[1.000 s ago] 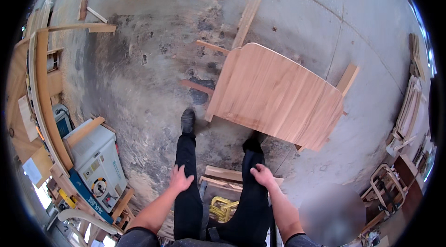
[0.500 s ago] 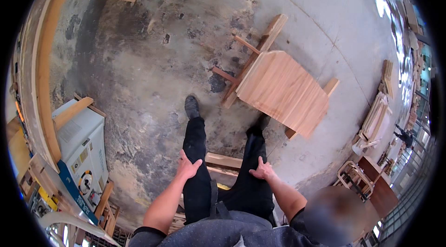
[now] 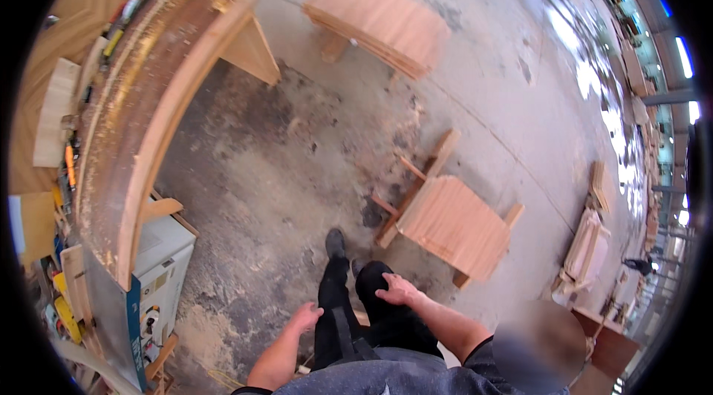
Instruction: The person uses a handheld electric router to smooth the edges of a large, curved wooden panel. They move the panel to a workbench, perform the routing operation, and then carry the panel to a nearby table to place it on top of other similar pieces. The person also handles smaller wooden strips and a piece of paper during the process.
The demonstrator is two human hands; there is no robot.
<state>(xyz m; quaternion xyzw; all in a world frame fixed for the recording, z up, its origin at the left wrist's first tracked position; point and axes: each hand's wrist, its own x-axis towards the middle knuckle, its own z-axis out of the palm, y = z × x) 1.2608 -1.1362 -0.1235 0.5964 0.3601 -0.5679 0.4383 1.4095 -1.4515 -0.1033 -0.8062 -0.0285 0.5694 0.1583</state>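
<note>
My right hand (image 3: 399,289) rests on my raised right knee, its fingers apart and holding nothing. My left hand (image 3: 304,316) is beside my left thigh, fingertips at the dark trouser cloth, with nothing seen in it. Ahead to the right, closest to my right hand, a stack of wooden panels (image 3: 460,228) with angled corners lies on wooden beams (image 3: 450,144) on the floor. Two thin wood strips (image 3: 385,204) stick out from its left side.
Along the left runs a workbench (image 3: 160,90) strewn with sawdust, hand tools at its far edge. Below it stands a pale machine cabinet (image 3: 160,261). Another panel stack (image 3: 379,20) lies farther ahead. Boards (image 3: 587,246) lie at right; a blurred person (image 3: 538,347) is near my right arm.
My view has swung up and left, bringing more bench and the far panel stack in. My right knee has risen with the hand on it. My left hand has slid to the thigh's outer side.
</note>
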